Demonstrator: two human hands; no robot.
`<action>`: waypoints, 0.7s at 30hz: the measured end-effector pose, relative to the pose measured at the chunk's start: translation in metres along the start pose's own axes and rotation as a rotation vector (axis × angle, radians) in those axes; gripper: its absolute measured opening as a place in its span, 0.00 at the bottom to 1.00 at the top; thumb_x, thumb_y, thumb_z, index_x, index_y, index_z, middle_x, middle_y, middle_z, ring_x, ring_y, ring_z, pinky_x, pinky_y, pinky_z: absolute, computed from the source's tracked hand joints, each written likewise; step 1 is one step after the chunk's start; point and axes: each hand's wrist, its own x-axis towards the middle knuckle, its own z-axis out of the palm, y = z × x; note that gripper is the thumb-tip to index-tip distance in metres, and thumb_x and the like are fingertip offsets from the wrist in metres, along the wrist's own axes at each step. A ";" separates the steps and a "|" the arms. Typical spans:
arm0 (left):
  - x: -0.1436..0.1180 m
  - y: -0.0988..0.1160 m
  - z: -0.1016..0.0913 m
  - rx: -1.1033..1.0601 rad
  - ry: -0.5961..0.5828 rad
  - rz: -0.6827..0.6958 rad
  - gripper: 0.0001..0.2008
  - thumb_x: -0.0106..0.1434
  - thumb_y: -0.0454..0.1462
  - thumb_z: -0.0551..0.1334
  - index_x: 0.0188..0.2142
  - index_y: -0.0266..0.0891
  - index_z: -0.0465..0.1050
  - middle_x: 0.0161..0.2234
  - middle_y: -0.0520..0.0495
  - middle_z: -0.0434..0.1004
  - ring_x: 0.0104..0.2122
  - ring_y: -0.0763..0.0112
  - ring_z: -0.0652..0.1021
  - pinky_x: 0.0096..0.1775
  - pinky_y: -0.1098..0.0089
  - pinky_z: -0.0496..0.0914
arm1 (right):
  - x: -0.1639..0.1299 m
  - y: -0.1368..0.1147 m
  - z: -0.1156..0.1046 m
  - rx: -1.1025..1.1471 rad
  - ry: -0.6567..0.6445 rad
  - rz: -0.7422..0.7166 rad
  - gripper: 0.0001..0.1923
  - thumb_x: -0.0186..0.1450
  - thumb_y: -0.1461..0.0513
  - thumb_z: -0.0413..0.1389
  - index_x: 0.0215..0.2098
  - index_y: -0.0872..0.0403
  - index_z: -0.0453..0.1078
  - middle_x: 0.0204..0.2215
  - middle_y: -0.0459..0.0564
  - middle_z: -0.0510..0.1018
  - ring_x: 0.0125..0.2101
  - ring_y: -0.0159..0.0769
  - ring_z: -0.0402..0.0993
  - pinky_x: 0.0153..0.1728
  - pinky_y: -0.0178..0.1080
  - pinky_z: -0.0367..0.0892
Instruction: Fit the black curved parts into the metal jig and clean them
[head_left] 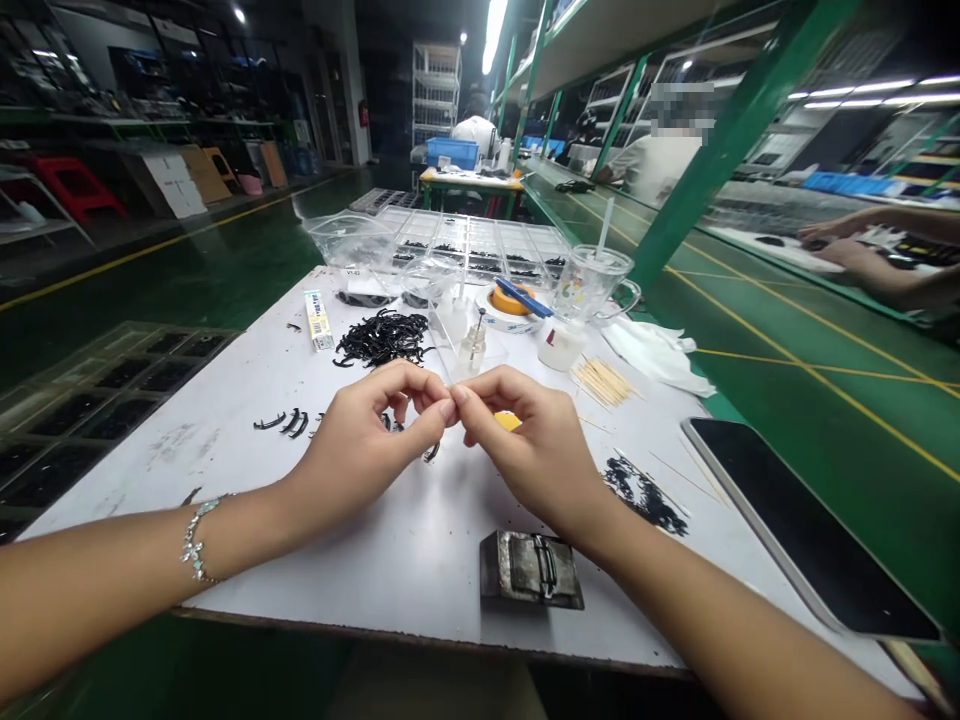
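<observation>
Above the flat white worktop (397, 590), near its middle, I see both bare hands brought together: the left hand (375, 412) and the right hand (536, 430) meet at the fingertips, each grip closed, thumb against forefinger. Whether something small is pinched there I cannot tell.

Slim, curved, glossy black pieces lie in several places: a big tangled black heap (382, 338) just beyond the left hand, a loose row of black curved pieces (297, 423) running from its left and partly hidden behind it, and a black curved pair (551, 570) on a dark grey metal block (517, 570) close to the near edge. By that spread I would judge the work is at an early stage: a few pieces set apart, most in the heap.

Just past the fingertips, a small clear glass bottle (471, 355) with a thin rod limits my forward reach. Pale thin wooden sticks (604, 382), a patch of small black bits (645, 492) and a large dark-screened phone (810, 530) crowd my right side, with a clear glass mug (585, 290) farther back
</observation>
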 end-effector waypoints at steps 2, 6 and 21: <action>0.000 0.001 0.000 -0.011 0.028 -0.043 0.09 0.65 0.43 0.66 0.35 0.39 0.76 0.33 0.50 0.76 0.33 0.70 0.74 0.34 0.69 0.67 | 0.003 0.000 -0.001 0.028 -0.022 0.007 0.09 0.67 0.57 0.59 0.33 0.54 0.74 0.28 0.45 0.80 0.27 0.30 0.74 0.30 0.34 0.68; 0.002 0.001 0.000 -0.053 0.033 -0.103 0.12 0.62 0.45 0.68 0.35 0.39 0.78 0.33 0.48 0.80 0.31 0.70 0.74 0.32 0.69 0.66 | 0.010 0.000 -0.005 0.097 -0.064 0.001 0.13 0.67 0.53 0.60 0.32 0.54 0.75 0.29 0.47 0.82 0.26 0.29 0.74 0.29 0.34 0.69; 0.007 -0.008 0.007 -0.328 0.013 -0.174 0.12 0.61 0.45 0.68 0.32 0.37 0.74 0.31 0.49 0.76 0.35 0.68 0.76 0.39 0.69 0.70 | 0.014 0.002 -0.004 0.074 -0.134 -0.024 0.14 0.66 0.53 0.61 0.30 0.54 0.75 0.28 0.47 0.82 0.25 0.29 0.74 0.30 0.35 0.69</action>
